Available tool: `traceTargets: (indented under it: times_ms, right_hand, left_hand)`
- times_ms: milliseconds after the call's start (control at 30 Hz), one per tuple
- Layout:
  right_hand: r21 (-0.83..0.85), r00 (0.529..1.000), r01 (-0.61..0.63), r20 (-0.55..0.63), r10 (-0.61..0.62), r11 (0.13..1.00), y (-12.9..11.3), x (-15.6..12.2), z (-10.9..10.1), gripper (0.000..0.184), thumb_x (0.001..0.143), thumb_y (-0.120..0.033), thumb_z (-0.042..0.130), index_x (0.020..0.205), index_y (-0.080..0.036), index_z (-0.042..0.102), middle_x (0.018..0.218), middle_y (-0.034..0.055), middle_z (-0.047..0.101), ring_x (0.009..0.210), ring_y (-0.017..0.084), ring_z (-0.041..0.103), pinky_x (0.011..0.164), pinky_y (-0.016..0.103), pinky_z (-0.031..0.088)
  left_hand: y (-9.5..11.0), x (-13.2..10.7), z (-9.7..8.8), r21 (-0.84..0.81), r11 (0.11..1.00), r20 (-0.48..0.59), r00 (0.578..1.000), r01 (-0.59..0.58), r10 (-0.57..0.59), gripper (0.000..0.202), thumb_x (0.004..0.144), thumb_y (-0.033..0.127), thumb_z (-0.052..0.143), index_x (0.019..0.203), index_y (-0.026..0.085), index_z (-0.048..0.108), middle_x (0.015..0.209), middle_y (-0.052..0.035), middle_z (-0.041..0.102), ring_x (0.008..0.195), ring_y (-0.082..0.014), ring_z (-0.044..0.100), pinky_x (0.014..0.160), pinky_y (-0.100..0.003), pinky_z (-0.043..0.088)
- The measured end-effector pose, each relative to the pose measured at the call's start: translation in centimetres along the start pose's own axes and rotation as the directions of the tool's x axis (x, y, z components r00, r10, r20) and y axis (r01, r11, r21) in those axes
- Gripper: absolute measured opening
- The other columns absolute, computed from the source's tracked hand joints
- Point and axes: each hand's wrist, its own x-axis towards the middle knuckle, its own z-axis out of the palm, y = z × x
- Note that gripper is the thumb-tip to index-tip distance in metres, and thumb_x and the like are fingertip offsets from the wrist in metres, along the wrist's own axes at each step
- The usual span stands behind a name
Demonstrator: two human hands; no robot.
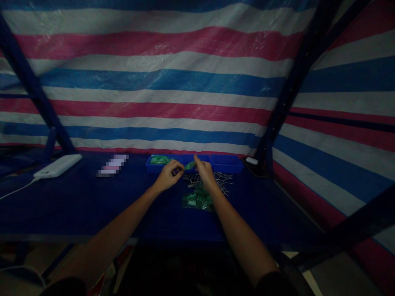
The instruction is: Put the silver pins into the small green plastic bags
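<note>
My left hand (169,176) is closed, with thumb and fingertips pinched at the left end of a small green plastic packet (189,165). At the packet's other end, my right hand (204,172) grips it with the thumb pointing up. Both hands are just in front of a row of blue bins. More green packets (161,159) fill the left bin (154,168). Under and beside my right hand lie thin metal rods (224,181) and short dark cylindrical pieces (191,179). Nearer to me is a heap of green packets (197,200), partly hidden by my right forearm.
The middle bin (184,158) is partly covered by my hands; the right bin (228,164) stands beside it. On the blue table (123,205) are a white device with a cable (58,165), a blurred flat item (112,165) and a small white case (252,160). Dark posts (285,90) and striped sheeting surround it.
</note>
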Motion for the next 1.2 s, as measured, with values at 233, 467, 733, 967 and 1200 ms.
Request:
traceTargets:
  times_ms: [233, 467, 733, 967, 1200]
  right_hand:
    - [-0.024, 0.997, 0.053, -0.060, -0.054, 0.998, -0.5, -0.1, -0.2, 0.016, 0.067, -0.030, 0.050, 0.068, -0.016, 0.058, 0.051, -0.0055, 0.046, 0.051, 0.010, 0.042, 0.052, 0.021, 0.032]
    - [-0.215, 0.928, 0.366, 0.016, -0.371, 0.905, -1.3, -1.0, 0.2, 0.016, 0.066, -0.015, 0.049, 0.073, -0.018, 0.062, 0.076, 0.0012, 0.053, 0.076, 0.015, 0.050, 0.074, 0.028, 0.041]
    - [-0.372, 0.921, 0.344, -0.045, -0.387, 0.862, -0.8, -1.2, 0.5, 0.030, 0.066, -0.004, 0.043, 0.074, -0.018, 0.068, 0.100, 0.0080, 0.045, 0.101, 0.021, 0.043, 0.092, 0.035, 0.035]
    - [-0.143, 0.984, 0.170, -0.025, -0.176, 0.975, -0.8, -0.5, 0.5, 0.036, 0.078, -0.042, 0.046, 0.061, -0.016, 0.064, 0.066, 0.0023, 0.055, 0.079, 0.018, 0.052, 0.077, 0.029, 0.039]
    - [-0.032, 0.995, 0.101, 0.031, -0.100, 0.994, -0.2, -0.3, 0.9, 0.035, 0.079, -0.039, 0.039, 0.060, -0.017, 0.059, 0.059, 0.0002, 0.057, 0.059, 0.013, 0.052, 0.059, 0.023, 0.038]
  left_hand:
    - [1.1, 0.2, 0.2, 0.119, 0.991, 0.031, 0.998, -0.054, 0.051, 0.022, 0.077, 0.035, 0.052, 0.083, 0.016, 0.062, 0.087, -0.0051, 0.053, 0.081, -0.0169, 0.051, 0.066, -0.027, 0.041]
    - [-0.3, 0.5, 0.5, -0.366, 0.795, 0.140, 0.873, 0.483, -0.467, 0.054, 0.079, 0.058, 0.033, 0.072, 0.014, 0.063, 0.063, -0.0031, 0.055, 0.051, -0.0102, 0.047, 0.048, -0.022, 0.032]
    - [0.5, 0.7, 0.4, -0.542, 0.682, 0.088, 0.840, 0.492, -0.536, 0.022, 0.058, 0.030, 0.065, 0.070, 0.014, 0.057, 0.059, 0.0030, 0.054, 0.048, -0.0058, 0.046, 0.047, -0.018, 0.031]
    - [0.4, 0.7, 0.4, -0.431, 0.846, -0.047, 0.928, 0.315, -0.369, 0.022, 0.061, 0.029, 0.062, 0.076, 0.016, 0.054, 0.061, 0.0032, 0.055, 0.055, -0.0101, 0.052, 0.054, -0.022, 0.039]
    - [0.4, 0.6, 0.0, 0.064, 0.995, -0.064, 0.996, 0.070, -0.066, 0.014, 0.071, 0.025, 0.051, 0.079, 0.016, 0.058, 0.066, 0.0001, 0.058, 0.062, -0.0133, 0.053, 0.059, -0.025, 0.040]
